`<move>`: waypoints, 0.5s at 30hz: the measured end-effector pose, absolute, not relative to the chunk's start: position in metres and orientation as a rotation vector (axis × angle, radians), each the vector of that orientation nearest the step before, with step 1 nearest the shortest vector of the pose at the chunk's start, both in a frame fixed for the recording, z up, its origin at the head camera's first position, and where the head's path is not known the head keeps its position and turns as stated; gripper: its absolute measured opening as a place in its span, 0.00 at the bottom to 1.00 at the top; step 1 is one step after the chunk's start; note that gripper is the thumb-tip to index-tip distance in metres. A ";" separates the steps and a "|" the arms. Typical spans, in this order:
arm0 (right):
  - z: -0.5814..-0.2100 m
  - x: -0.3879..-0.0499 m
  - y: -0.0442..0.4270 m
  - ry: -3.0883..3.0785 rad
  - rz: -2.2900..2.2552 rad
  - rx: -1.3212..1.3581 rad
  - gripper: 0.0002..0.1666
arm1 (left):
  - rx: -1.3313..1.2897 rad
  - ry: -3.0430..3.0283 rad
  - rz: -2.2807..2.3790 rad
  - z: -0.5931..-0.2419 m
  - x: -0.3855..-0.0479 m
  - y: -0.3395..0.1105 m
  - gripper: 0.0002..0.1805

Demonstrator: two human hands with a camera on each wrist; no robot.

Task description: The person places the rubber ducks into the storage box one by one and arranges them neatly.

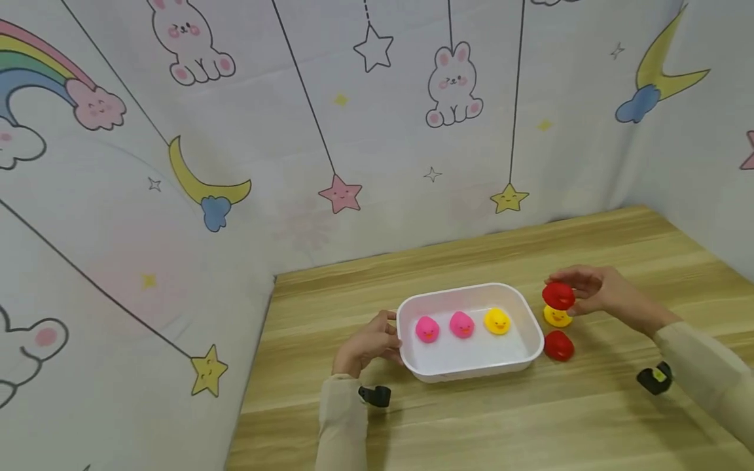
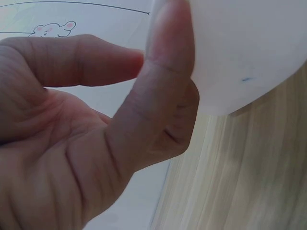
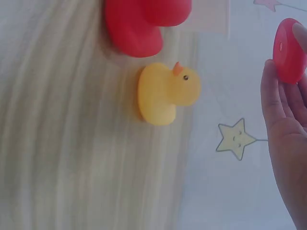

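In the head view, my left hand holds the left end of a white plastic tray, its fingers bent against the outer wall. The tray contains two pink toy ducks and a yellow toy duck. To the tray's right, my right hand pinches a red toy duck, raised off the table; its underside faces the right wrist camera. Another yellow duck stands on the table below it. A second red duck sits beside the tray's right end.
The wood-grain table meets a printed cloth backdrop at the back and sides. Black wrist cameras stick out from both sleeves.
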State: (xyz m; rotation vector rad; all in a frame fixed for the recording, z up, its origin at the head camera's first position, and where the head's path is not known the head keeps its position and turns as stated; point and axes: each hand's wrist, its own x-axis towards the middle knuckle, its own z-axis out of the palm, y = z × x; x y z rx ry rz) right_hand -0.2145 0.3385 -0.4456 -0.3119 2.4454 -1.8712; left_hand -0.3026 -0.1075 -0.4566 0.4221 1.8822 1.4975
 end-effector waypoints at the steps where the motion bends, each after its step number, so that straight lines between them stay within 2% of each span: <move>1: -0.443 -0.216 0.336 2.454 -1.854 -0.310 0.34 | 0.420 1.881 1.499 -0.457 -0.302 -0.108 0.32; 15: -0.421 -0.253 0.283 2.464 -1.622 -0.395 0.32 | 0.413 1.879 1.508 -0.456 -0.301 -0.109 0.32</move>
